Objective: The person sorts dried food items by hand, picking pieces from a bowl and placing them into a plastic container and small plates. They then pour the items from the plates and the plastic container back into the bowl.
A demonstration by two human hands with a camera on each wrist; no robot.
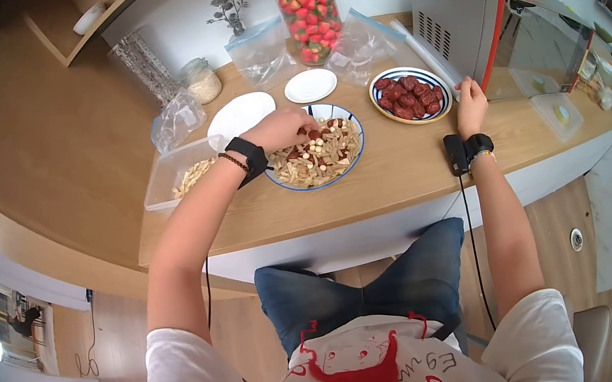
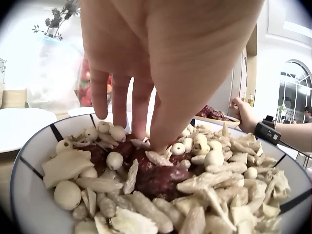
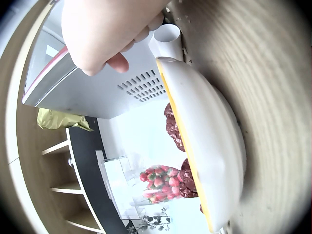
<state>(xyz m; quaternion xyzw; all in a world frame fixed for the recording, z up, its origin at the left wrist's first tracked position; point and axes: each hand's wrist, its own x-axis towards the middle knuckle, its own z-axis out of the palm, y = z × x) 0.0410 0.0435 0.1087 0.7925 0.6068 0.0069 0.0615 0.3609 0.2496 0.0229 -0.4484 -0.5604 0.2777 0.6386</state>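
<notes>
My left hand (image 1: 282,128) reaches into a blue-rimmed white bowl (image 1: 362,136) from its upper left. In the left wrist view, the fingers of the left hand (image 2: 141,63) point down, fairly straight, into pale dried slices, round white seeds (image 2: 68,195) and dark red dates (image 2: 163,180). Their tips touch the mix; whether they pinch a piece is hidden. My right hand (image 1: 472,106) rests right of a plate of red dates (image 1: 408,99), fingers loosely curled around nothing visible. The right wrist view shows this hand (image 3: 109,31) above the plate's side (image 3: 209,131).
A clear tub (image 1: 159,189) of pale pieces stands left of the bowl. Behind are two white plates (image 1: 240,114), plastic bags (image 1: 257,54), a container of strawberries (image 1: 311,24) and a jar (image 1: 200,81). A microwave (image 1: 454,24) and a long roll (image 1: 423,52) are at the right.
</notes>
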